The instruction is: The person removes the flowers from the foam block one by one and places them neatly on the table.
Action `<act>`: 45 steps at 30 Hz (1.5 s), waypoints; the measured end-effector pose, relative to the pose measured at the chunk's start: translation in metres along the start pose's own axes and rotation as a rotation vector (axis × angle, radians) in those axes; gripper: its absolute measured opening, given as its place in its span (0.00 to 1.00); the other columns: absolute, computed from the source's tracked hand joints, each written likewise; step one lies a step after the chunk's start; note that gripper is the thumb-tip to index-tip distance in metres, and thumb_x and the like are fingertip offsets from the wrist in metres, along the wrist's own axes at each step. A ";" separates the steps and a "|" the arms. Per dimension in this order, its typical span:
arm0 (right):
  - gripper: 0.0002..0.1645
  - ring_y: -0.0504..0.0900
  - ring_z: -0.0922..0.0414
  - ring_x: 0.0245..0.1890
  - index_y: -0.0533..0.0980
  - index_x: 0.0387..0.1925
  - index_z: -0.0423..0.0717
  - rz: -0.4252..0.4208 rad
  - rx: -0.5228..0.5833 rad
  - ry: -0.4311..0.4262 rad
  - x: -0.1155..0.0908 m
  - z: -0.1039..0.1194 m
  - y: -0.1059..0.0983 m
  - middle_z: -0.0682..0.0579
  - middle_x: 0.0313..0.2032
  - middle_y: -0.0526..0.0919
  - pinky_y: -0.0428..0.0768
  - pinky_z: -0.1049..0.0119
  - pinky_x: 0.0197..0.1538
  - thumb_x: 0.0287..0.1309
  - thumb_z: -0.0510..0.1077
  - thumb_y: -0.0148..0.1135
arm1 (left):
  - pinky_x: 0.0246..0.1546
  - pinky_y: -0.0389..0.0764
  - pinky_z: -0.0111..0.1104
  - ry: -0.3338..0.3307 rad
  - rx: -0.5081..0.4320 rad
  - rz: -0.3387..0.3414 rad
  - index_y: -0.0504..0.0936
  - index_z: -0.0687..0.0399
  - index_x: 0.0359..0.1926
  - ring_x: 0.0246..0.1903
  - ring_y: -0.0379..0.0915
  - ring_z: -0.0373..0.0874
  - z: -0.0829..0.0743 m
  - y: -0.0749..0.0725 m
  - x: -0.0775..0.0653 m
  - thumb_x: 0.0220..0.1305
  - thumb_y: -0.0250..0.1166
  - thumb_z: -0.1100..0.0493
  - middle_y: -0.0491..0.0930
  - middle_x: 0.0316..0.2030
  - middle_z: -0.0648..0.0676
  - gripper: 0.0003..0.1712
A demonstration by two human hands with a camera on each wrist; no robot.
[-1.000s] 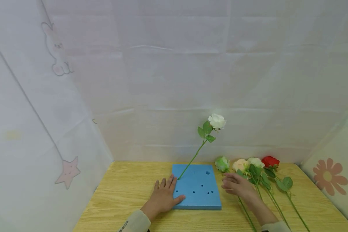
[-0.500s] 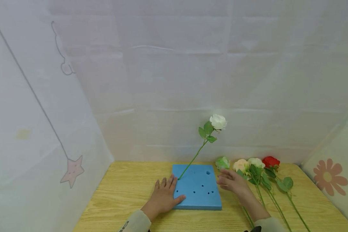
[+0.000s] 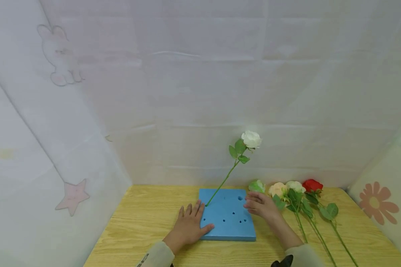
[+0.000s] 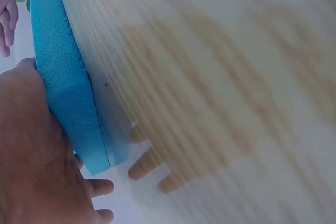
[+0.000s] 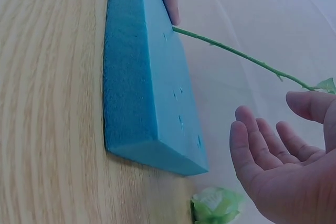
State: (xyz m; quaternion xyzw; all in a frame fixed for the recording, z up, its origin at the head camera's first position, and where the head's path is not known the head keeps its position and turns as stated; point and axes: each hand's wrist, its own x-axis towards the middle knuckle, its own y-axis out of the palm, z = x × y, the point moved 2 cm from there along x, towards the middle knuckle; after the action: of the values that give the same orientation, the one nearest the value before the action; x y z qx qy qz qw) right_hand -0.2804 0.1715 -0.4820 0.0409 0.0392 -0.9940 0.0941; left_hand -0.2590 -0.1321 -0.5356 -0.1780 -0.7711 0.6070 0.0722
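A blue foam block [image 3: 227, 228] with several small holes lies on the table. From a hole near its left edge rises a white rose [image 3: 251, 139], its green stem [image 5: 241, 54] leaning to the right. My left hand [image 3: 188, 224] rests on the block's left side with fingers spread; in the left wrist view its fingers [image 4: 100, 188] reach past the block's edge. Over the block's right edge is my right hand [image 3: 262, 206], holding nothing, fingers loosely bent. The right wrist view shows this hand [image 5: 283, 166] apart from the block. Just behind it lies a green rose [image 3: 256, 186].
Right of the block lie a peach rose [image 3: 278, 189], another white rose [image 3: 295, 186] and a red rose [image 3: 312, 185], stems toward the front. A pale cloth [image 3: 187, 92] hangs behind the wooden table [image 3: 147, 207].
My right hand has moved left, from above the flower stems to the block's right edge. My left hand and the standing white rose have stayed in place.
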 end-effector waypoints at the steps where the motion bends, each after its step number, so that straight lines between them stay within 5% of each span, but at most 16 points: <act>1: 0.35 0.85 0.45 0.53 0.63 0.72 0.32 0.000 0.001 -0.001 0.001 0.000 0.001 0.29 0.65 0.72 0.81 0.51 0.58 0.71 0.41 0.62 | 0.71 0.47 0.65 0.001 -0.001 -0.001 0.48 0.48 0.82 0.77 0.47 0.64 0.000 0.000 0.000 0.66 0.37 0.18 0.44 0.81 0.54 0.56; 21: 0.33 0.82 0.44 0.57 0.65 0.71 0.38 -0.006 0.068 0.019 0.011 0.003 0.023 0.33 0.66 0.71 0.77 0.48 0.63 0.70 0.42 0.63 | 0.71 0.47 0.65 0.003 0.021 -0.020 0.49 0.48 0.82 0.76 0.47 0.65 -0.001 0.001 -0.001 0.67 0.38 0.18 0.44 0.81 0.54 0.55; 45: 0.27 0.86 0.48 0.51 0.72 0.67 0.41 -0.065 0.171 0.020 0.035 0.001 0.046 0.36 0.62 0.77 0.79 0.46 0.60 0.69 0.37 0.63 | 0.70 0.47 0.67 0.019 -0.001 -0.053 0.50 0.51 0.81 0.75 0.50 0.67 -0.002 -0.001 -0.004 0.67 0.39 0.19 0.47 0.80 0.57 0.56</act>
State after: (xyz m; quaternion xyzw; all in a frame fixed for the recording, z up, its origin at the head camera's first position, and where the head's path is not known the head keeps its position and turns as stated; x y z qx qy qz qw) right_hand -0.3060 0.1200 -0.4868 0.0572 -0.0437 -0.9957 0.0576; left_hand -0.2551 -0.1313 -0.5338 -0.1632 -0.7750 0.6030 0.0956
